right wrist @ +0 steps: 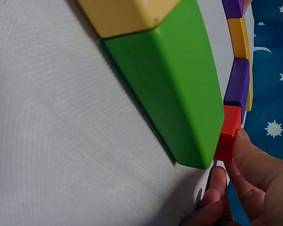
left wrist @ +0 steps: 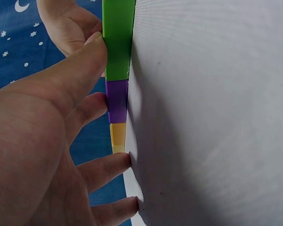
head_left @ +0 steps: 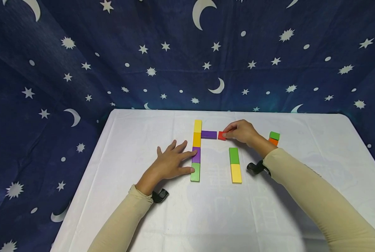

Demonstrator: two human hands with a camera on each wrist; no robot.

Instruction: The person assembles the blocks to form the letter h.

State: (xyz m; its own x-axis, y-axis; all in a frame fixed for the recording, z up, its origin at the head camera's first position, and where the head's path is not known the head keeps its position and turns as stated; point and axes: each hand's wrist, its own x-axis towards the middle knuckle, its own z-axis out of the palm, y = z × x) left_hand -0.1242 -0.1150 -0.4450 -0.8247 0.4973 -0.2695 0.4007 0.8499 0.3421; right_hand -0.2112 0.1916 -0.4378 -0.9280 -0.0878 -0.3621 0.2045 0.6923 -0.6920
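My right hand (head_left: 242, 132) pinches a red block (head_left: 221, 135) between thumb and fingers, just right of a purple block (head_left: 209, 135) that lies crosswise. That purple block meets a straight upright row made of a yellow block (head_left: 198, 126), a darker yellow block (head_left: 197, 140), another purple block (head_left: 194, 159) and a light green block (head_left: 195, 176). With fingers spread, my left hand (head_left: 168, 163) rests beside this row; its thumb touches the green block (left wrist: 118, 42) and its index finger the purple block (left wrist: 117, 101). In the right wrist view the red block (right wrist: 228, 129) shows under the right thumb.
Nearer me, below the right hand, a green block (head_left: 234, 155) and a yellow block (head_left: 236, 174) lie end to end. Behind the right wrist sit a green block (head_left: 274, 135) and a partly hidden orange block (head_left: 273, 141). A white cloth (head_left: 137, 133) covers the table; a starry curtain (head_left: 175, 80) hangs behind.
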